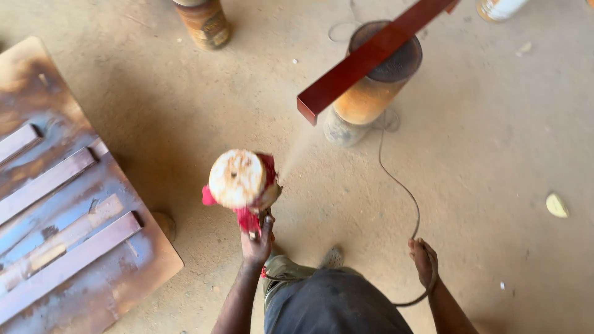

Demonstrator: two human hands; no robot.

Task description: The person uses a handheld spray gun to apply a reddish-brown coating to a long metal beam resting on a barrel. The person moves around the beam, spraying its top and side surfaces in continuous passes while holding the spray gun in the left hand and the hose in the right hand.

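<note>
Single head-worn view, steeply downward over sandy floor (495, 185), hands close below.

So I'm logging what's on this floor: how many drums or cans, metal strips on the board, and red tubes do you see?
Drums or cans: 3 (drum, can, can)
Strips on the board: 5, first at
Red tubes: 1
Total: 9

Beam (365, 59) on drum (377, 86), ahead of spray gun (242, 185).
</note>
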